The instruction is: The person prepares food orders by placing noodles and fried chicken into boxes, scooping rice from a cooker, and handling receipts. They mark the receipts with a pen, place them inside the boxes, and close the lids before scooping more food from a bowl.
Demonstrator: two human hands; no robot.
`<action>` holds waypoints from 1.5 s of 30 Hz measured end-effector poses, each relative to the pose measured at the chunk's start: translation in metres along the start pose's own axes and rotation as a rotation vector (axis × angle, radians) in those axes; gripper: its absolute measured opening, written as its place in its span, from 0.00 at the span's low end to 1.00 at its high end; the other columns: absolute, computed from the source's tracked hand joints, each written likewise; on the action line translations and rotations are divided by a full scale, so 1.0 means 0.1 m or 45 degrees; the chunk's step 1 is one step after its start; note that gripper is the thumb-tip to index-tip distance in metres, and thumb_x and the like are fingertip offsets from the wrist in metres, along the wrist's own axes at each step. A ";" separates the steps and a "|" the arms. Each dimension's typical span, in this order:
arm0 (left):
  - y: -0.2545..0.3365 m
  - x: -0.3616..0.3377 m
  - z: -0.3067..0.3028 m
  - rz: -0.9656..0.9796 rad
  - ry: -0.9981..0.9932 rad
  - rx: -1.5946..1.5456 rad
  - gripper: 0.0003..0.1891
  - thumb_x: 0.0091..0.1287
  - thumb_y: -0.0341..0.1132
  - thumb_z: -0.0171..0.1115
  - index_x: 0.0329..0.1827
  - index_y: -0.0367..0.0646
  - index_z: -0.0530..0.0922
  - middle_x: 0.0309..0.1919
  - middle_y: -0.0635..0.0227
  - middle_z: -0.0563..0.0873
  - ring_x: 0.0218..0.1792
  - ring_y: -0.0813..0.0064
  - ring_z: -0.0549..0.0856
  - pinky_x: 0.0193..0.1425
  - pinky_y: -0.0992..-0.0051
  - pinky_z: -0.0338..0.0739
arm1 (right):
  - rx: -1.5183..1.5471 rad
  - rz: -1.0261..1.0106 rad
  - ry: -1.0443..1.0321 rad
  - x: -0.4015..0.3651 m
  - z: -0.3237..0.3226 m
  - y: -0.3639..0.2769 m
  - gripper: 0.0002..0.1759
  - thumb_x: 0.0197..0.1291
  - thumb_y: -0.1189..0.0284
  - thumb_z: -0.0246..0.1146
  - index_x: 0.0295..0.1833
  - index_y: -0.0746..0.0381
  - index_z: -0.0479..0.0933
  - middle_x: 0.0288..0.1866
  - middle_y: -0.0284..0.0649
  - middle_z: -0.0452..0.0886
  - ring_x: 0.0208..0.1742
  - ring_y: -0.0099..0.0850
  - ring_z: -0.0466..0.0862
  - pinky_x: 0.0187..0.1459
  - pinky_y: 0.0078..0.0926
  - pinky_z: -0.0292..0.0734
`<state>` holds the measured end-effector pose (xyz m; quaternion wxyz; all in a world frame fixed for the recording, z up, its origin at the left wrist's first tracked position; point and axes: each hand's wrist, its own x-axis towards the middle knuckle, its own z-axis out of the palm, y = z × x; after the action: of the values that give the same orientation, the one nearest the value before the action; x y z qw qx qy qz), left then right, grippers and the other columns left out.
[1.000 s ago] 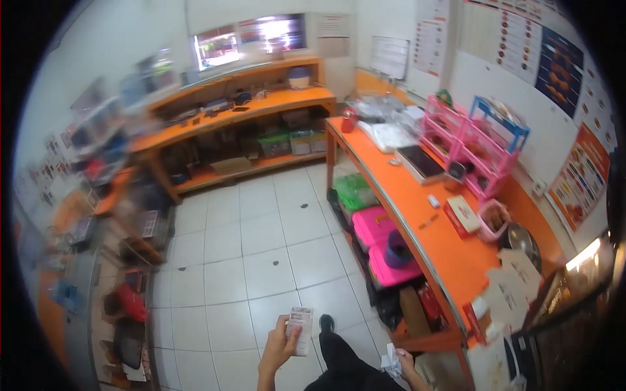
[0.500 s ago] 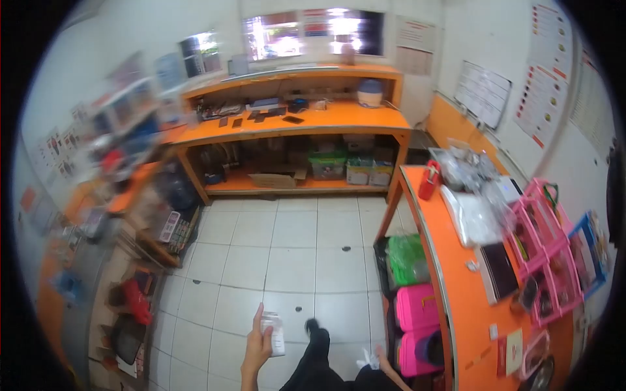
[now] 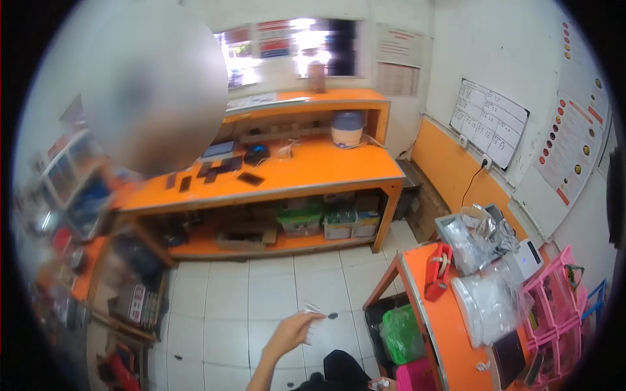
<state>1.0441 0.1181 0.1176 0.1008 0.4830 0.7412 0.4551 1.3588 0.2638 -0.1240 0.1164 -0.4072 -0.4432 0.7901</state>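
Note:
My left hand (image 3: pixel 293 333) is raised over the tiled floor with its fingers pinched on a small white item (image 3: pixel 312 309), blurred at its edges. Low in the view, my right hand (image 3: pixel 385 384) is partly cut off by the bottom edge, beside my dark-clothed leg (image 3: pixel 349 370). Small whitish material (image 3: pixel 377 384) shows at its fingers. What either item is cannot be made out.
Ahead stands an orange workbench (image 3: pixel 293 176) with phones, a blue-lidded container (image 3: pixel 347 129) and boxes below. At right, an orange table (image 3: pixel 420 264) holds a red item (image 3: pixel 438 272), plastic bags and pink racks (image 3: pixel 554 300). A blurred round patch covers the upper left.
The view has moved closer to the workbench. My left hand has risen and turned, with the white item now seen narrower. My right hand is lower in view.

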 end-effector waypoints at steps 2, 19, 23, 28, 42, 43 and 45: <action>-0.19 0.72 0.09 0.069 -0.184 0.011 0.20 0.57 0.21 0.51 0.51 0.50 0.78 0.42 0.61 0.83 0.41 0.57 0.83 0.45 0.67 0.77 | 0.083 -0.016 0.070 0.50 0.07 -0.16 0.15 0.65 0.65 0.56 0.30 0.66 0.76 0.24 0.35 0.74 0.24 0.24 0.72 0.28 0.24 0.69; -1.99 5.25 0.47 -0.036 -0.479 -0.050 0.14 0.69 0.30 0.49 0.54 0.44 0.77 0.47 0.54 0.82 0.46 0.55 0.81 0.52 0.67 0.74 | -0.193 -0.679 0.212 4.95 0.78 -3.16 0.20 0.65 0.71 0.49 0.19 0.64 0.69 0.14 0.32 0.67 0.14 0.20 0.63 0.18 0.20 0.57; -2.47 6.24 1.02 -0.050 -0.274 -0.117 0.26 0.67 0.34 0.57 0.67 0.36 0.64 0.56 0.43 0.76 0.54 0.48 0.78 0.60 0.63 0.69 | 0.281 -0.423 0.401 5.79 0.62 -3.86 0.12 0.62 0.73 0.48 0.31 0.67 0.75 0.13 0.30 0.62 0.13 0.20 0.62 0.14 0.21 0.55; -3.02 7.76 1.37 0.074 -0.584 -0.005 0.52 0.54 0.37 0.71 0.75 0.39 0.43 0.65 0.40 0.66 0.62 0.45 0.71 0.65 0.64 0.65 | 0.506 -0.386 0.594 6.81 0.25 -4.57 0.16 0.60 0.76 0.46 0.50 0.65 0.73 0.14 0.30 0.62 0.13 0.20 0.61 0.14 0.20 0.56; -3.92 9.99 3.18 -0.090 -0.529 -0.241 0.34 0.59 0.30 0.59 0.71 0.41 0.60 0.63 0.43 0.69 0.63 0.48 0.71 0.64 0.62 0.68 | 0.137 0.032 0.426 10.64 -1.32 -5.15 0.28 0.55 0.82 0.45 0.61 0.52 0.73 0.42 0.40 0.77 0.22 0.26 0.72 0.22 0.29 0.72; -3.93 9.93 3.21 -0.112 -0.481 -0.229 0.32 0.58 0.29 0.59 0.68 0.39 0.64 0.60 0.42 0.72 0.62 0.49 0.73 0.63 0.64 0.69 | 0.149 0.104 0.372 11.04 -1.36 -4.90 0.27 0.56 0.82 0.46 0.60 0.51 0.74 0.45 0.40 0.77 0.23 0.28 0.73 0.25 0.32 0.75; -3.87 9.93 3.22 -0.196 -0.411 -0.144 0.29 0.57 0.30 0.60 0.65 0.38 0.68 0.48 0.44 0.78 0.50 0.50 0.77 0.53 0.66 0.72 | 0.128 0.140 0.254 11.64 -1.36 -4.60 0.22 0.58 0.78 0.50 0.59 0.54 0.73 0.44 0.40 0.78 0.30 0.32 0.76 0.33 0.40 0.80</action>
<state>0.4832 1.0603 -0.0751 0.2799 0.4852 0.7234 0.4036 0.6325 1.2470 -0.4239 0.1367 -0.5012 -0.3660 0.7721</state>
